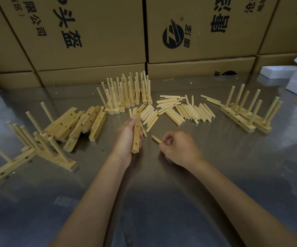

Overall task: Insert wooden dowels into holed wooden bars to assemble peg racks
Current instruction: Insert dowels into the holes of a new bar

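Nearest, the left hand (128, 138) has its grip wrapped round a holed bar (136, 130) with no pegs in it, and just right of that bar the right hand (177, 148) pinches one dowel (156, 139), not yet inserted. Beyond the bar lie loose dowels (183, 111), left of it unfilled bars (83, 125). Finished racks (128, 93) behind and at both sides suggest mid-batch work; cardboard boxes (90, 32) back the bench (162, 202), nothing blocking.

Two bare forearms, left hand (126, 138) and right hand (178, 148), no sleeves, gloves, rings or watch visible.
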Available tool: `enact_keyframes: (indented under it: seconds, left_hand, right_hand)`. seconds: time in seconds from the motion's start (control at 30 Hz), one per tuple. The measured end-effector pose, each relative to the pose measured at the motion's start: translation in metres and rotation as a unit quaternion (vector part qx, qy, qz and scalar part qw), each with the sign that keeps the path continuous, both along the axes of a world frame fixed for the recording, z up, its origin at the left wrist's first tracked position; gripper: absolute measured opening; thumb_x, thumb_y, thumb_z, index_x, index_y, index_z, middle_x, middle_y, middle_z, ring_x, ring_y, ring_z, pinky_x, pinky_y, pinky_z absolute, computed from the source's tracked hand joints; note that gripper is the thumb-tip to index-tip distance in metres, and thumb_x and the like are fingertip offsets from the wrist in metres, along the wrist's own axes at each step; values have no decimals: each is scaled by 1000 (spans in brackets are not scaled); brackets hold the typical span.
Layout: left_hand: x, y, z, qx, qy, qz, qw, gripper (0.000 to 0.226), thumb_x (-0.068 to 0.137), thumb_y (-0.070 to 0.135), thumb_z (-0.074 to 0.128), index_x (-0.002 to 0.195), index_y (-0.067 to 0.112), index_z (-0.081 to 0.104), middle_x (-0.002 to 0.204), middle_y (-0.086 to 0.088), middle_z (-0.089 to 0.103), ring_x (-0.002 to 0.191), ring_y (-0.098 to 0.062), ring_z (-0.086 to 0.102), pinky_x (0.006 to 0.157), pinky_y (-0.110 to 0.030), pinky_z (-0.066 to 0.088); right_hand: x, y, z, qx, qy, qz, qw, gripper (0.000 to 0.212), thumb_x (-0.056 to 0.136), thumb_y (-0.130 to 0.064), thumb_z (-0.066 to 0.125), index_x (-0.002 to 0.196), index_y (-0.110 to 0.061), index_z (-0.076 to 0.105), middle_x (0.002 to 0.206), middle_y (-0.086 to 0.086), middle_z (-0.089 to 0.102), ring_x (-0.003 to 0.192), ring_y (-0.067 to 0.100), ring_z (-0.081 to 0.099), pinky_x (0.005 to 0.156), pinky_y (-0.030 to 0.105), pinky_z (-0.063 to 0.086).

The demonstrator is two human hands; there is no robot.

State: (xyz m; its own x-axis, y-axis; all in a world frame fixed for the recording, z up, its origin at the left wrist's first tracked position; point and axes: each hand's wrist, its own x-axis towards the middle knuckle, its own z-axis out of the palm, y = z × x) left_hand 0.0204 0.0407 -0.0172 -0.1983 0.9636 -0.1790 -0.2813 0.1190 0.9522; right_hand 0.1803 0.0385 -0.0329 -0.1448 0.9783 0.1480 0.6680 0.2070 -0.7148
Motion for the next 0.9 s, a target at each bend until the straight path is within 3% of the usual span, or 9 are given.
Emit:
enact_keyframes:
  seconds: [0.1, 0.27, 0.37, 0.47, 0.67, 0.77, 0.9]
  left_hand:
    - [2, -2, 1, 4, -8, -23, 1000, 33, 104, 31, 48, 127, 10, 58, 78, -4, 58, 49, -11, 46, 43, -22, 38]
    - [6, -2, -3, -9, 25, -33, 999, 23, 101, 30, 54, 119, 19, 61, 89, -9, 58, 48, -13, 48, 40, -22, 38]
    - [7, -2, -6, 0, 33, -51, 998, 29, 101, 27, 52, 128, 33, 59, 81, -8, 61, 49, -15, 52, 40, -24, 42]
    - [10, -4, -6, 20, 36, -87, 995, 34, 100, 18, 50, 130, 29, 62, 67, -6, 62, 48, -17, 54, 41, -26, 48]
    - [11, -9, -2, 13, 99, -138, 985, 35, 98, 19, 51, 125, 36, 68, 76, -11, 61, 54, -19, 55, 46, -28, 50]
    - [16, -15, -4, 30, 147, -135, 979, 33, 98, 24, 55, 121, 42, 70, 78, -4, 64, 52, -14, 57, 44, -25, 46]
    - [17, -18, -4, 56, 158, -151, 974, 29, 98, 28, 59, 121, 41, 71, 76, 10, 67, 52, -2, 57, 46, -21, 46]
  right_hand:
    - [11, -6, -3, -27, 83, 5, 996, 8, 88, -15, 65, 82, -21, 64, 71, -7, 57, 60, 3, 49, 56, 16, 42]
    - [18, -8, 4, -99, 275, -9, 956, 7, 97, -11, 55, 103, -11, 58, 71, -5, 64, 67, 7, 56, 65, 18, 45]
    - [20, -9, 7, -110, 307, -37, 944, 11, 97, -14, 52, 99, -13, 62, 62, -7, 60, 61, 6, 52, 65, 24, 42]
    - [26, -7, 8, -98, 329, -44, 938, 20, 96, -11, 49, 96, -12, 69, 63, -3, 53, 61, 9, 46, 63, 25, 37]
    - [22, -11, 5, -44, 280, -2, 959, 20, 95, -12, 54, 94, -22, 72, 58, -10, 48, 49, 3, 41, 47, 17, 34]
    - [24, -14, 2, 47, 180, 14, 982, 13, 92, -14, 61, 95, -24, 68, 56, -14, 48, 51, 3, 45, 51, 17, 35]
    - [30, -18, 7, 144, 125, 34, 981, 10, 90, -11, 64, 97, -17, 68, 58, -20, 51, 55, 0, 52, 52, 9, 36]
